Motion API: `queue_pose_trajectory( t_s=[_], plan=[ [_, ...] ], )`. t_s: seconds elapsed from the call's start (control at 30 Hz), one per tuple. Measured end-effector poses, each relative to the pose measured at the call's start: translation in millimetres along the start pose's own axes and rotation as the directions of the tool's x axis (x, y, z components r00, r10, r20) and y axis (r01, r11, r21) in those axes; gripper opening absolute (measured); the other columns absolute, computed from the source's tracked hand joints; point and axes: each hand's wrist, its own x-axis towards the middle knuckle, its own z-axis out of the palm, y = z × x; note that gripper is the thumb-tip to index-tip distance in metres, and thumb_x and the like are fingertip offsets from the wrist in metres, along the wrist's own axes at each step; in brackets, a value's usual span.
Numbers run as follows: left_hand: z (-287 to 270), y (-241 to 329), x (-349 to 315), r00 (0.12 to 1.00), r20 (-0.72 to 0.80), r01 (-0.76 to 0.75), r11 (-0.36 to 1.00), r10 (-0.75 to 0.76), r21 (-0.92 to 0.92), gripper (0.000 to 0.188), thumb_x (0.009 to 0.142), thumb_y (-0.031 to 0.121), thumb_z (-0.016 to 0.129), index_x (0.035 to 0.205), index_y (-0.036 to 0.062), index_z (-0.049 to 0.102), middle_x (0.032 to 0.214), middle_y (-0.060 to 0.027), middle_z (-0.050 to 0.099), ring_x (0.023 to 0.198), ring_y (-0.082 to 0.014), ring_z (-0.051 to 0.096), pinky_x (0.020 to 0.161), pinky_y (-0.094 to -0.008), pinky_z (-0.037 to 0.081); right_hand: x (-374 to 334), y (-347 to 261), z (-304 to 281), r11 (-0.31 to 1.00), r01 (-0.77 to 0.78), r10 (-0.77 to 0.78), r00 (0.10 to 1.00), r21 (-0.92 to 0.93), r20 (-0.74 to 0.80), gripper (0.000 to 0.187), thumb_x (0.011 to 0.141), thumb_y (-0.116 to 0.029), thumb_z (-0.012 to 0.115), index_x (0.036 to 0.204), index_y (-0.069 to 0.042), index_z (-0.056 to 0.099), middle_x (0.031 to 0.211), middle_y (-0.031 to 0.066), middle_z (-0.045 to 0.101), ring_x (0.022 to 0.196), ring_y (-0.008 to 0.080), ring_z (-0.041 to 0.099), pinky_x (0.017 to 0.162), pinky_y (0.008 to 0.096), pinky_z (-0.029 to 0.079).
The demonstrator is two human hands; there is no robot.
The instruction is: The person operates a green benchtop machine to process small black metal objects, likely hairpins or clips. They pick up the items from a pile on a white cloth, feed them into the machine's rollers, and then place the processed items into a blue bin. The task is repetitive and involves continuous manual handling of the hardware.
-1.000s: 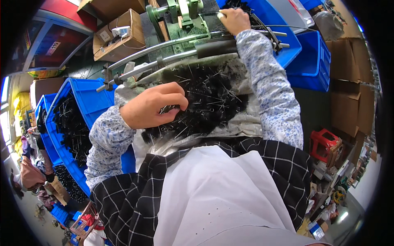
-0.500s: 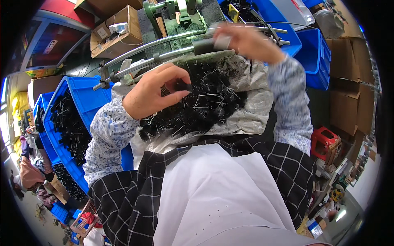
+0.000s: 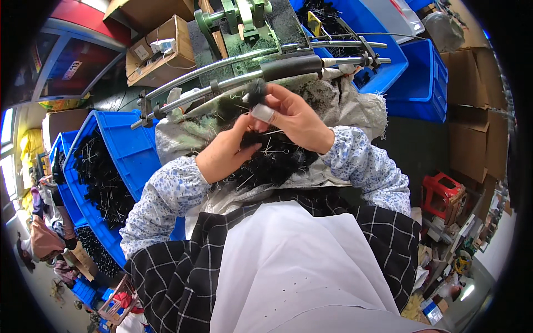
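Note:
My left hand (image 3: 226,154) is closed over the pile, its thumb and fingers curled round some black bristle stuff, apparently wire brushes. Close against it, my right hand (image 3: 300,123) pinches a small black-bristled wire brush (image 3: 256,93) that sticks up past the fingertips. A white wrap (image 3: 262,113) covers a digit of the right hand. Below both hands, a heap of black wire brushes (image 3: 277,164) with thin metal stems and looped ends lies on a whitish woven sack (image 3: 361,108). My fingers partly hide where the two hands meet.
Metal rails (image 3: 233,76) with a black roller sleeve (image 3: 291,67) run beyond the sack, before a green machine (image 3: 244,22). A blue bin (image 3: 119,150) of brushes stands left; another blue bin (image 3: 422,83) stands right. A red stool (image 3: 441,191) is at lower right.
My right hand has come down and left from the roller sleeve to meet my left hand. The left hand has shifted slightly right and down. A black brush now shows above the right fingers.

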Motion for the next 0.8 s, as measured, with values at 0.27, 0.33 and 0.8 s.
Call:
queue_pose_trajectory(
  t_s=[0.27,0.33,0.8],
  plan=[
    [-13.4,14.2,-1.5,0.994,0.105,0.014,0.961,-0.044,0.275,0.032,0.088,0.021,0.055,0.111,0.0008,0.047,0.098,-0.0182,0.057,0.091,-0.0363,0.056,0.078,-0.0359,0.045,78.5,-23.8,-105.8,0.177,-0.055,-0.598,0.787,-0.983,-0.151,0.022,0.083,-0.01,0.055,0.105,-0.01,0.061,0.085,0.0057,0.061,0.072,0.017,0.059,0.066,0.0301,0.049],
    [-12.0,16.1,2.9,0.99,0.133,-0.008,0.951,-0.035,0.309,0.034,0.088,0.024,0.054,0.111,0.0004,0.048,0.103,-0.0189,0.055,0.095,-0.0349,0.055,0.082,-0.0371,0.045,94.7,-18.1,-132.0,-0.227,-0.202,-0.646,0.763,-0.953,-0.008,0.024,0.078,-0.016,0.06,0.102,-0.015,0.064,0.088,0.003,0.062,0.082,0.0237,0.059,0.073,0.0358,0.049],
    [-17.7,16.7,1.4,0.998,0.054,-0.057,0.946,0.042,0.32,0.036,0.083,0.015,0.061,0.109,0.0018,0.039,0.098,-0.0183,0.057,0.094,-0.0348,0.056,0.08,-0.0376,0.044,129.2,-2.5,-151.2,-0.303,-0.21,-0.563,0.827,-0.93,-0.004,0.019,0.08,-0.02,0.059,0.098,-0.018,0.067,0.083,0.0038,0.061,0.081,0.0224,0.059,0.081,0.0341,0.047]
  ],
)
